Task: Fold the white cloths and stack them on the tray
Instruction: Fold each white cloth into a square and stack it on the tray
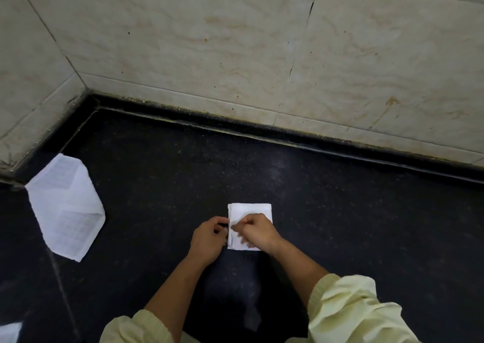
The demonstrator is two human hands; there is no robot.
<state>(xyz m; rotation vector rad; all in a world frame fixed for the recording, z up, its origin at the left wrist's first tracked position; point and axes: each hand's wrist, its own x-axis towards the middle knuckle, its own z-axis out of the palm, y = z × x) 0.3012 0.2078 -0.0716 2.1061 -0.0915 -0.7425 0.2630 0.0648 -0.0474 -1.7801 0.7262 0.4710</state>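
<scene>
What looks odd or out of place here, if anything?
No tray is in view. The folded white cloth under both hands lies neat and square on the dark counter. The looser white cloth at the left sits askew, and the wall tiles show dark cracks.

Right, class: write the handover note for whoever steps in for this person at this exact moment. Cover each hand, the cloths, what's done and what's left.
Left hand: fingertips pinching the left edge of the small folded cloth.
Right hand: resting on top of that cloth, fingers curled at its left edge.
Cloths: the small one lies folded on the dark counter in front of the person. A larger cloth, loosely folded, lies at the far left near the wall corner.
Done: the small cloth looks nearly folded.
Left: finish it, fold the larger one, stack both on the tray, which is not in view.
</scene>
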